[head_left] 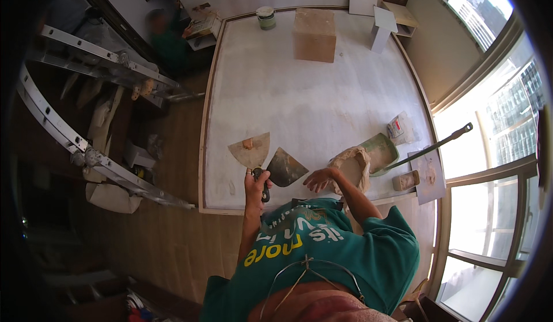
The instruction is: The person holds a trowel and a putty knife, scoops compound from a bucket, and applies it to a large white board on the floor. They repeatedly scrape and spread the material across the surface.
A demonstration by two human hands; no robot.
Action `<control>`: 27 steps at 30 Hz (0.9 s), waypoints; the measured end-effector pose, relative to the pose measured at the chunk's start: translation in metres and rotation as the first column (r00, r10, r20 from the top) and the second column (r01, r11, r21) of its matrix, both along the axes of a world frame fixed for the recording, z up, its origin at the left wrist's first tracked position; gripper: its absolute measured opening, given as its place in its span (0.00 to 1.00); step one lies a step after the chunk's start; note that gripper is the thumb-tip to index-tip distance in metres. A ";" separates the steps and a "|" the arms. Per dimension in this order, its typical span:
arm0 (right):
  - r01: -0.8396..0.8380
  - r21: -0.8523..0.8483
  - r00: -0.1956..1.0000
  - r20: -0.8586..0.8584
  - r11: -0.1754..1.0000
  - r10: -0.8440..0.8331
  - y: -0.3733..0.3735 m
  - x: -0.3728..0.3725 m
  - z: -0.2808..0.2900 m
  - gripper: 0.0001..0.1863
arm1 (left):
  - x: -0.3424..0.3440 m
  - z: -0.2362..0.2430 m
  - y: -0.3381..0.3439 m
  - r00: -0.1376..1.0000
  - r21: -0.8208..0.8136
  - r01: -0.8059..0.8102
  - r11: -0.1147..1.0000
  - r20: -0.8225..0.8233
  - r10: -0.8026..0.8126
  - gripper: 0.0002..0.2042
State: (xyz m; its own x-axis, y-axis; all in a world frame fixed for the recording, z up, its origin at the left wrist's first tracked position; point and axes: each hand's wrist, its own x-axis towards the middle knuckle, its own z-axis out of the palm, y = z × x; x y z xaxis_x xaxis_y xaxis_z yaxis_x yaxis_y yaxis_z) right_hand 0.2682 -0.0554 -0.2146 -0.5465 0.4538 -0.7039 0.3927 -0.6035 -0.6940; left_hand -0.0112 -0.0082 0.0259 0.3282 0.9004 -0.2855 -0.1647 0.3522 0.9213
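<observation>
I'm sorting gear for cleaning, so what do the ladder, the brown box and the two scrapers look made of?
Ladder: likely aluminium, dull silver with glints on its rails. Brown box: perhaps cardboard, possibly wood; matte, flat brown faces. Pale scraper and dark scraper: probably metal blades, thin, flat and patchy; dark, slightly shiny handles, maybe plastic.

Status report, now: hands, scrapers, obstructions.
Left hand gripping pale-bladed scraper and dark-bladed scraper. Right hand open, no tool, close by crumpled bag. Neither scraper visibly blocked.
</observation>
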 end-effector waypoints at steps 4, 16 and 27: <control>0.207 0.725 0.798 0.264 0.657 -0.542 0.020 0.097 0.051 0.23 | -0.001 0.000 0.005 0.999 0.004 0.034 0.999 0.016 -0.034 0.18; 0.486 0.844 0.447 -0.018 0.226 -0.894 0.034 0.093 0.109 0.21 | 0.007 0.009 0.001 0.994 0.001 0.087 0.996 0.069 -0.087 0.16; 0.401 0.585 0.818 0.117 0.705 -0.563 -0.050 -0.038 -0.057 0.19 | -0.004 0.004 0.004 0.993 -0.072 0.117 0.991 -0.003 -0.117 0.17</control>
